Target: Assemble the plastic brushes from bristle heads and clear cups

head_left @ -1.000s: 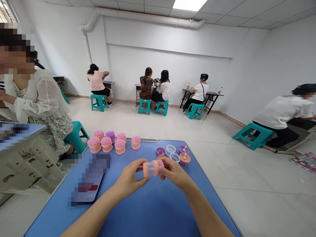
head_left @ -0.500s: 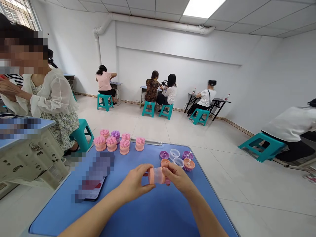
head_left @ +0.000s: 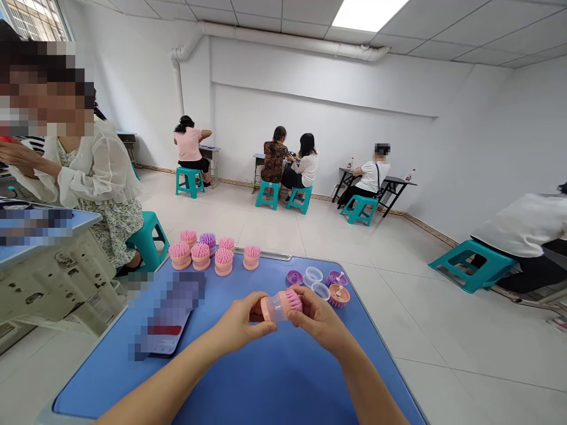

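Between my two hands a scrub brush lies on its side above the blue table. It has a peach base, a translucent middle and pink bristles that point right. My left hand is closed round the base end. On the bristle end, my right hand is closed with thumb and fingers. Beyond it lie loose parts: a purple cap, clear rings, a purple bristle head and a peach bristle head, each head with a small white piece inside.
Several whole brushes, mostly pink with one purple brush, stand at the table's far left. A phone lies left of my forearm. A person sits close on the left; other people sit at desks by the wall.
The brush has turned in my hands, so its bristles now show at the right end. My right hand's fingers have shifted around that end.
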`<state>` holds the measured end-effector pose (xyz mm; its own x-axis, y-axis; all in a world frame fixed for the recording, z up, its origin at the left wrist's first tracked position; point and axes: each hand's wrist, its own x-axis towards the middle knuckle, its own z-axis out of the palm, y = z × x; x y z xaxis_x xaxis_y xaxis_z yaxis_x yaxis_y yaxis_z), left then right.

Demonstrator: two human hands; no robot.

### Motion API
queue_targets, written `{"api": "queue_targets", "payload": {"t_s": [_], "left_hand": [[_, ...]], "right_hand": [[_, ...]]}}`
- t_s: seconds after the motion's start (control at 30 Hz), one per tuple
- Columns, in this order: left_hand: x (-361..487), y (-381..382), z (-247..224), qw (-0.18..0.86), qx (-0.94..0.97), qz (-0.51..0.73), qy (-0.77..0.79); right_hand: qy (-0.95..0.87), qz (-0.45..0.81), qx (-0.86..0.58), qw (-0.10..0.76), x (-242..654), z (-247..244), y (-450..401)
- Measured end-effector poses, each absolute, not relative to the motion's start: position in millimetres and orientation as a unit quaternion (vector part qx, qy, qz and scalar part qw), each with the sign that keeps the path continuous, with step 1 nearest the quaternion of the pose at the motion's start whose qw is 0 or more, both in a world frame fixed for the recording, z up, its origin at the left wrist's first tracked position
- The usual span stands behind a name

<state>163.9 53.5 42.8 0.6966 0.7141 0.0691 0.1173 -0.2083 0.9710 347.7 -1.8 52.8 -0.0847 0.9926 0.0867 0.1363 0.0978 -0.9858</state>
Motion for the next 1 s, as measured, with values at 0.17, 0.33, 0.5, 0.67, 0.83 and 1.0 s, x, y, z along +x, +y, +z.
{"api": "queue_targets", "payload": {"t_s": [0.17, 0.33, 0.5, 0.67, 0.83, 1.0], "left_hand": [[164, 51, 39, 0.426, 0.81, 0.27, 0.299], [165, 57, 26, 0.28, 0.863, 0.294, 0.301], [164, 68, 21, 0.209, 0.853, 0.344, 0.333], [159, 86, 17, 0.192, 0.802, 0.336, 0.454], [160, 101, 10, 0.179, 0.766, 0.273, 0.554], [169, 108, 11, 0.164, 0.745, 0.268, 0.589]], "right_hand": [[-0.598, 0.422, -0.515, 0.447, 344, 50, -2], [-0.672, 0.274, -0.536, 0.431, 322, 47, -6], [-0.691, 0.224, -0.525, 0.444, 319, 40, -6], [-0.644, 0.193, -0.561, 0.483, 333, 42, -2], [-0.657, 0.172, -0.564, 0.469, 338, 43, -2], [-0.66, 0.145, -0.554, 0.486, 342, 46, -2]]}}
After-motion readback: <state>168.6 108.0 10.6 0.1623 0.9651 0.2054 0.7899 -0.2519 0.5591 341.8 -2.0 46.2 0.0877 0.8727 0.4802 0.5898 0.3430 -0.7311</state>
